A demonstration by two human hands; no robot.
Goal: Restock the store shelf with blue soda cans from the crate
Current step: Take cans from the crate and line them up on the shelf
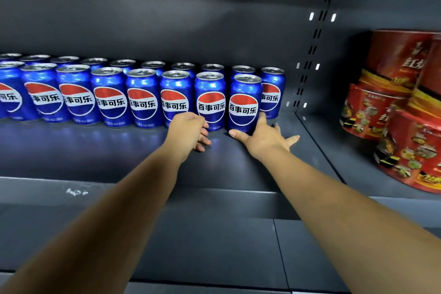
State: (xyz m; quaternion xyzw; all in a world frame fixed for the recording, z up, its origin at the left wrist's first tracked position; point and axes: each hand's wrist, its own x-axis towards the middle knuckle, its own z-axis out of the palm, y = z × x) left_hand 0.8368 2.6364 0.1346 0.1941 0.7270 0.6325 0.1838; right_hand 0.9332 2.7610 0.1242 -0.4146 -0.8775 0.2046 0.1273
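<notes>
The left hand (189, 129) is seen with fingers loosely curled, holding nothing, just in front of the second can from the right in the front row (210, 100); whether its knuckles touch that can cannot be told. The right hand (262, 135) is spread, its thumb laid along the base of the end can (245, 102) and its fingers splayed toward 3 o'clock, so the can is touched but not clasped. The blue soda cans (109, 95) are stood upright in two rows along the back of the dark shelf (119, 150), running from 9 o'clock to the end can, with one rear can (272, 89) showing at 2 o'clock of it. Red printed tubs (401, 102) are stacked in the next bay at 3 o'clock. A full can is judged to be fairly heavy, rigid, smooth and somewhat slippery, easily dented if dropped; it is best taken round the mid-body. The crate is not in view.
</notes>
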